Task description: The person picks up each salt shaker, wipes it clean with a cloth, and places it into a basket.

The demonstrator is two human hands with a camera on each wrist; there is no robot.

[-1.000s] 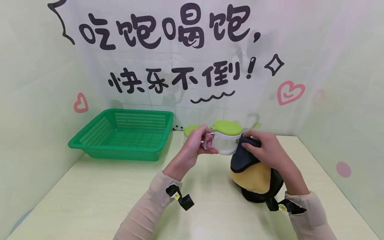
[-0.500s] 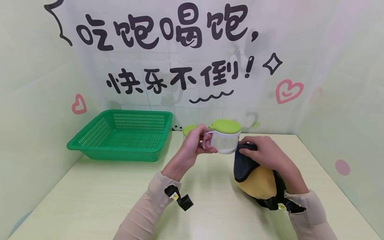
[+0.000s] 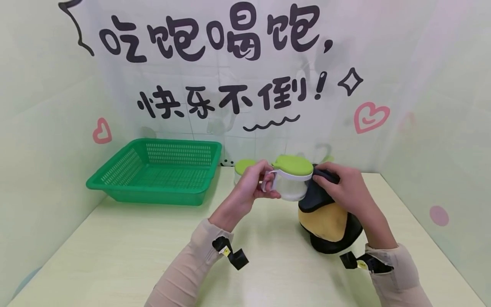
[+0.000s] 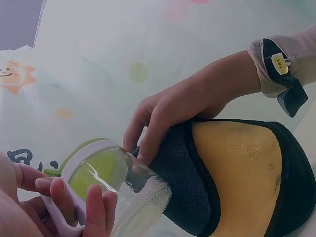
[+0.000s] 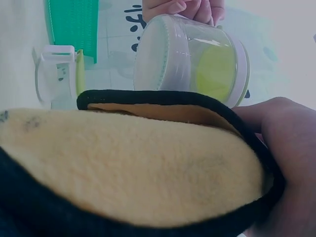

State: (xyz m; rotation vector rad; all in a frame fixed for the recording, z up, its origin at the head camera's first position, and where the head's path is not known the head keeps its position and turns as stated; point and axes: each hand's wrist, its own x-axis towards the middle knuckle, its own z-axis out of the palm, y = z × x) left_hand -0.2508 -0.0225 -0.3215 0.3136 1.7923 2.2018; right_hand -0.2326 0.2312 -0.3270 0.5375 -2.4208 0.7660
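Note:
My left hand (image 3: 250, 182) holds a clear seasoning jar (image 3: 290, 188) by its white handle, up off the table and slightly tilted. Its lime-green lid (image 3: 293, 165) is down on top. On the jar's other side my right hand (image 3: 346, 186) pinches a thick two-coloured cloth (image 3: 324, 221), navy and yellow with dark edging. In the left wrist view the navy part of the cloth (image 4: 180, 173) lies right at the jar's glass. The cloth (image 5: 128, 163) hangs folded in the right wrist view and covers part of the jar (image 5: 197, 59) there.
A second jar with a green lid (image 3: 244, 165) stands behind my left hand, partly hidden. To the left is a green plastic basket (image 3: 153, 197) with perforated sides. A printed white backdrop (image 3: 172, 81) closes off the back of the pale wooden table (image 3: 115, 251).
The right hand drew the cloth down the jar's side toward me, then brought it back up to near the lid's edge. The left hand keeps its grip, with the jar tilted slightly more.

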